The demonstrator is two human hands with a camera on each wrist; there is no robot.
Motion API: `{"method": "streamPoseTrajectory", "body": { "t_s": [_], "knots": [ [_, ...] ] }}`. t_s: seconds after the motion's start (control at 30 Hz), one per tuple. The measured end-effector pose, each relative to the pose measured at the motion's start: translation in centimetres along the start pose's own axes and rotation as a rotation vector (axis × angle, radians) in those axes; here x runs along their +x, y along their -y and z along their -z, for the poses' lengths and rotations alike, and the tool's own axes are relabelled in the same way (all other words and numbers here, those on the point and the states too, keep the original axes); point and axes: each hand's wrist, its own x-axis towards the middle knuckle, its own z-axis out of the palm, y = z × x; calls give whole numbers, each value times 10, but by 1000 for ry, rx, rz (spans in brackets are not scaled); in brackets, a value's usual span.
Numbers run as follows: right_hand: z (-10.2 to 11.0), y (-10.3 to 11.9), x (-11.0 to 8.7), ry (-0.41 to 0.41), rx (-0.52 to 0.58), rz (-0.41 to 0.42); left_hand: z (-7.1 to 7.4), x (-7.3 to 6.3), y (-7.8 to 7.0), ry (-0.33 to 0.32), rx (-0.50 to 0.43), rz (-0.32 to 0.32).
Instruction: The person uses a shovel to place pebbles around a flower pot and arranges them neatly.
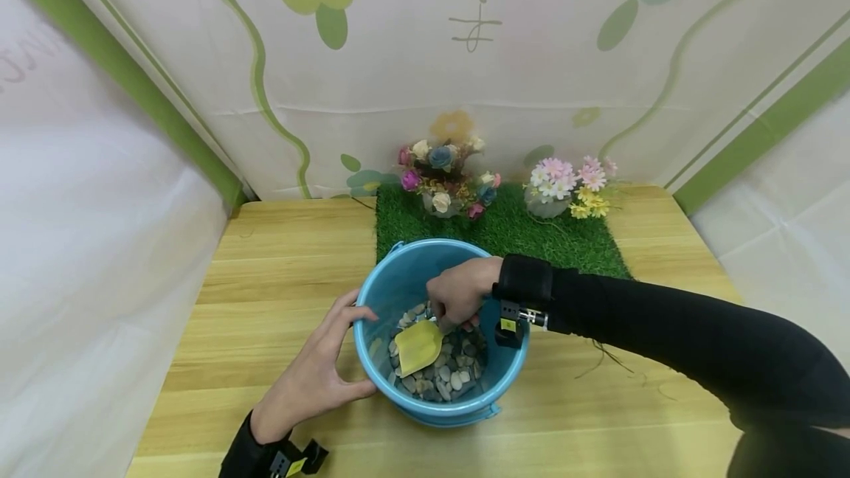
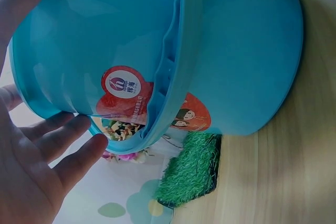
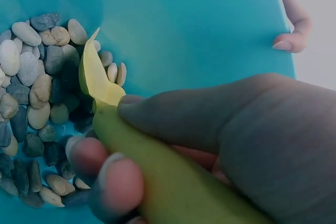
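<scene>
Right hand grips the scoop inside the bucket, apparently no pebbles loaded yet; half-open left hand hooks the rim.

Bright head view, dimmer wrist views

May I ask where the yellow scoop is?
In the head view, the scoop is over pebbles in the blue bucket, left of the right hand gripping it.
</scene>
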Motion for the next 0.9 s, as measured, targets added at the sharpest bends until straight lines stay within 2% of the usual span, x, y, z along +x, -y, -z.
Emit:
{"method": "streamPoseTrajectory", "body": {
  "t_s": [0.2,0.67,0.9],
  "knots": [
    [1,0,3,18,14,-1,0,-1,0,2,-2,-1],
    [2,-1,4,-26,-1,-11,0,0,2,-1,0,1],
    [2,0,7,2,-15,-16,0,0,1,0,-4,5]
  ]
}}
